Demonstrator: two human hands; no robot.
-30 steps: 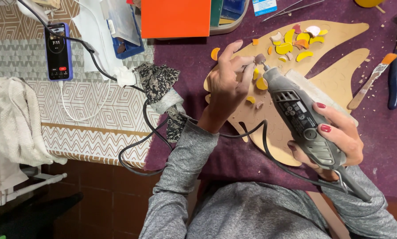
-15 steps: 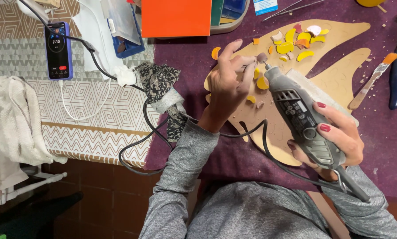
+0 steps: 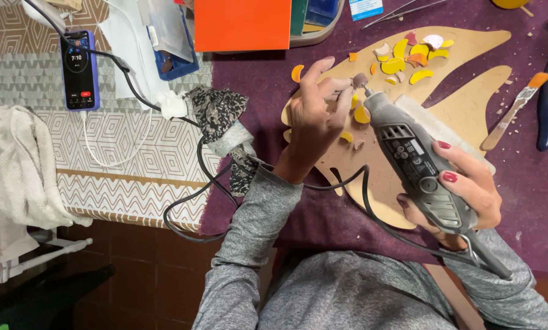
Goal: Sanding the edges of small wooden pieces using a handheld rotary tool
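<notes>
Right hand (image 3: pixel 469 183) gripping grey rotary tool (image 3: pixel 417 165), left hand (image 3: pixel 313 119) pinching small piece at its tip, wooden cutout (image 3: pixel 463 104) beneath

Table: purple cloth (image 3: pixel 530 183) on the right, patterned cloth (image 3: pixel 133 146) on the left carrying phone (image 3: pixel 79 70); wooden cutout (image 3: pixel 463 73) and brush (image 3: pixel 515 110) on purple.

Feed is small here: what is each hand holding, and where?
Right hand grips the grey rotary tool around its rear body. Left hand pinches something at the tool's tip; the piece itself is hidden by the fingers.
</notes>
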